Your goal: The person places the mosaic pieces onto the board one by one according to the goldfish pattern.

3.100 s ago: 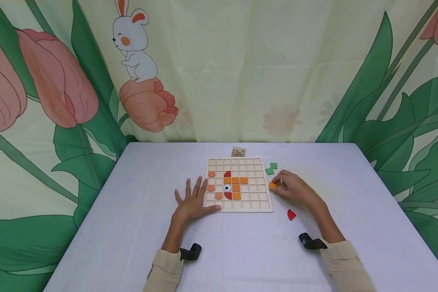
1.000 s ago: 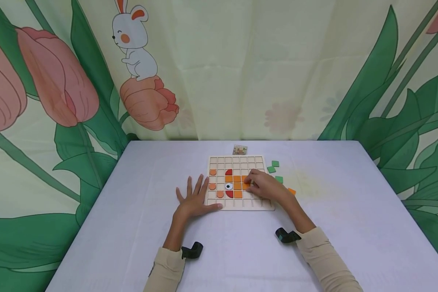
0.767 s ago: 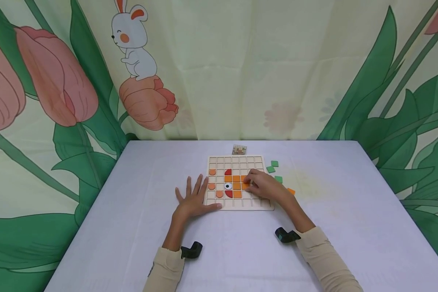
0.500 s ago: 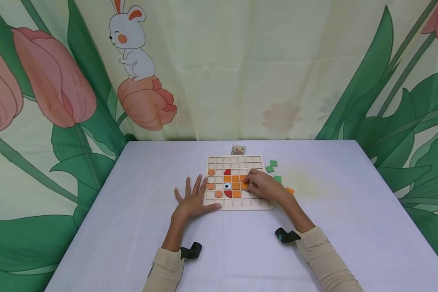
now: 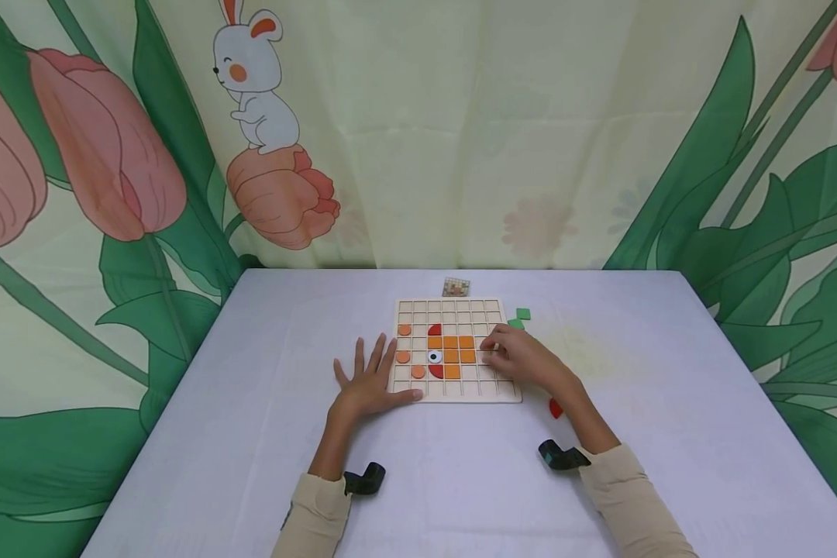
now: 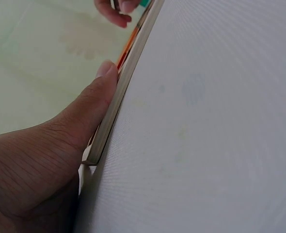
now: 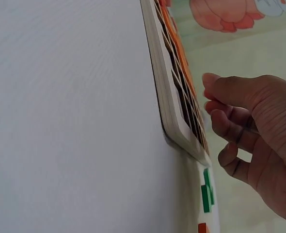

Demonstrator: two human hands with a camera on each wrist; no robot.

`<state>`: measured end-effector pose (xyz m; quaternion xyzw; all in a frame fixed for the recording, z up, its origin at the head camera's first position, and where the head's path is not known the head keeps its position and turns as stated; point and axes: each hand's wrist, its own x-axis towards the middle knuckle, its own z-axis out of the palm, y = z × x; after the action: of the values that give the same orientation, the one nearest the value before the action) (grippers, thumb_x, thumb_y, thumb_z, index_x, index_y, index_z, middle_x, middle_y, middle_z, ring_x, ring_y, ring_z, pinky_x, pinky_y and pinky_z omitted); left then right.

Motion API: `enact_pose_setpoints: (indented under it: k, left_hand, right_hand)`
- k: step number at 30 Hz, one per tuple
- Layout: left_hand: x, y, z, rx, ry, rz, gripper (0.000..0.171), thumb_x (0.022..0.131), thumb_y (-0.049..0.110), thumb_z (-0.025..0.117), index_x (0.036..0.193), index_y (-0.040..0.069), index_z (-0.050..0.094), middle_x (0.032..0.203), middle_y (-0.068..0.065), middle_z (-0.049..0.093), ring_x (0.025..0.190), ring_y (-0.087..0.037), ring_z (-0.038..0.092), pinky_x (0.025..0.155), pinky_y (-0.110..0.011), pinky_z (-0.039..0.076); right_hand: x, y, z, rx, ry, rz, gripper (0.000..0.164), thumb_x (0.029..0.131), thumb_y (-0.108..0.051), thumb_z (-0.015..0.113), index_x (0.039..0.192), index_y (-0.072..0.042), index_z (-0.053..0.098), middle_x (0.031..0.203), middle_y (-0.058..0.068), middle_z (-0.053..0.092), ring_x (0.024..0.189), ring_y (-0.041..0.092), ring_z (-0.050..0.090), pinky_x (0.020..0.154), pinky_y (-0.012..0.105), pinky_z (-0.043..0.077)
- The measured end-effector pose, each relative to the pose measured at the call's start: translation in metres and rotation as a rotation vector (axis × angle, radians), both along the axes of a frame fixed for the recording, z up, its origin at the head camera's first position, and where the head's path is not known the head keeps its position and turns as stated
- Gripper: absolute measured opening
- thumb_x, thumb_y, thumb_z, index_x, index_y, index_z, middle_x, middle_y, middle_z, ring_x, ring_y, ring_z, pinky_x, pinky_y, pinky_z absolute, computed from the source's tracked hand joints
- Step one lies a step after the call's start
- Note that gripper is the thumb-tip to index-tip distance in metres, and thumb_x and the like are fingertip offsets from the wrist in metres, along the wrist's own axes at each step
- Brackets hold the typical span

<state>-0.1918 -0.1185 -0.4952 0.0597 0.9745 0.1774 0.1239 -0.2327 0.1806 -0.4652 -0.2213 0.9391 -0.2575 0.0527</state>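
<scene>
A pale wooden grid board (image 5: 484, 391) lies on the table, with orange square tiles (image 5: 451, 356), an eye tile (image 5: 435, 357), red quarter-round pieces (image 5: 435, 331) and orange discs (image 5: 418, 373) set in its cells. My left hand (image 5: 368, 389) is spread flat at the board's left side, its thumb on the near left corner. Over the right part of the board is my right hand (image 5: 523, 358), fingers loosely bent, just right of the orange tile (image 5: 467, 356). The right wrist view shows nothing between thumb and fingers.
Green tiles (image 5: 523, 314) lie right of the board, partly behind the right hand. A red quarter-round piece (image 5: 556, 408) sits by the right forearm. In the right wrist view, an orange piece (image 7: 203, 228) shows low down. A small picture card (image 5: 456, 287) is beyond the board.
My right hand carried an orange tile from the table onto the board, into the cell right of the middle orange tile. It has let go and drawn back rightward. The left hand stayed put.
</scene>
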Motion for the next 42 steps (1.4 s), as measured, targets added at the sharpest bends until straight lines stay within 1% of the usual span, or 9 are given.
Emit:
enact_pose_setpoints:
  k: [4,9,14,17,21,24,29,35,42]
  left_hand:
    - [0.0,0.0,0.0,0.005,0.001,-0.001,0.112,0.075,0.077,0.06,0.159,0.025,0.009,0.167,-0.001,-0.003,0.15,-0.038,-0.016,0.107,-0.076,-0.01]
    - [0.0,0.0,-0.001,0.017,0.002,-0.002,0.112,0.074,0.077,0.06,0.159,0.025,0.009,0.167,-0.001,-0.002,0.15,-0.039,-0.016,0.107,-0.076,-0.01]
    - [0.0,0.0,-0.002,0.005,-0.005,0.001,0.112,0.074,0.078,0.059,0.159,0.025,0.008,0.167,-0.001,-0.003,0.15,-0.038,-0.017,0.107,-0.075,-0.01]
    - [0.001,0.0,-0.003,0.001,-0.006,0.003,0.112,0.074,0.078,0.059,0.159,0.025,0.008,0.167,-0.001,-0.003,0.15,-0.038,-0.016,0.107,-0.075,-0.01]
    - [0.002,0.0,-0.004,0.002,-0.004,0.005,0.113,0.074,0.078,0.059,0.159,0.024,0.009,0.167,-0.001,-0.002,0.151,-0.038,-0.015,0.107,-0.076,-0.009]
    - [0.002,0.0,-0.002,0.0,-0.004,0.004,0.113,0.074,0.078,0.06,0.159,0.024,0.008,0.167,-0.001,-0.001,0.151,-0.038,-0.015,0.107,-0.076,-0.009]
    - [0.002,0.001,0.0,0.011,0.004,0.0,0.112,0.074,0.078,0.06,0.159,0.025,0.009,0.167,-0.002,-0.001,0.151,-0.039,-0.014,0.107,-0.076,-0.008]
    - [0.001,0.001,-0.001,-0.002,0.0,0.007,0.113,0.074,0.079,0.059,0.159,0.026,0.008,0.167,-0.001,-0.001,0.151,-0.038,-0.015,0.108,-0.075,-0.009]
    - [0.0,0.001,-0.002,0.006,-0.002,0.005,0.113,0.073,0.079,0.059,0.159,0.025,0.008,0.167,-0.002,-0.001,0.151,-0.038,-0.016,0.108,-0.075,-0.01]
  right_hand:
    - [0.005,0.012,0.003,0.005,0.006,-0.029,0.019,0.09,-0.021,0.071,0.105,-0.011,0.071,0.096,0.0,0.062,0.083,0.015,0.053,0.07,0.024,0.049]
    - [0.01,0.032,0.001,0.01,0.01,-0.058,0.018,0.089,-0.021,0.072,0.104,-0.011,0.07,0.092,0.0,0.062,0.081,0.014,0.053,0.067,0.022,0.049]
    - [0.014,0.05,-0.001,0.018,0.012,-0.069,0.019,0.088,-0.019,0.073,0.104,-0.009,0.071,0.094,0.001,0.063,0.081,0.014,0.053,0.068,0.022,0.05]
    - [0.016,0.059,-0.002,0.019,0.005,-0.074,0.02,0.086,-0.019,0.075,0.103,-0.009,0.071,0.091,0.0,0.062,0.079,0.013,0.053,0.067,0.021,0.049]
    - [0.019,0.069,-0.003,0.034,0.007,-0.054,0.021,0.085,-0.018,0.076,0.102,-0.007,0.071,0.088,-0.001,0.061,0.077,0.012,0.053,0.064,0.02,0.048]
    - [0.023,0.076,-0.005,0.056,0.002,-0.057,0.024,0.085,-0.019,0.076,0.104,-0.006,0.07,0.089,0.0,0.062,0.077,0.012,0.053,0.067,0.023,0.049]
    - [0.03,0.084,-0.006,0.078,0.002,-0.096,0.026,0.083,-0.02,0.078,0.104,-0.007,0.07,0.094,0.002,0.063,0.08,0.014,0.053,0.072,0.027,0.053]
    - [0.035,0.093,-0.007,0.072,0.037,-0.123,0.028,0.082,-0.017,0.08,0.105,-0.006,0.07,0.098,0.005,0.063,0.081,0.015,0.054,0.072,0.026,0.054]
    - [0.034,0.101,-0.009,0.088,0.016,-0.167,0.027,0.082,-0.014,0.079,0.107,-0.005,0.07,0.1,0.008,0.061,0.08,0.016,0.053,0.068,0.023,0.053]
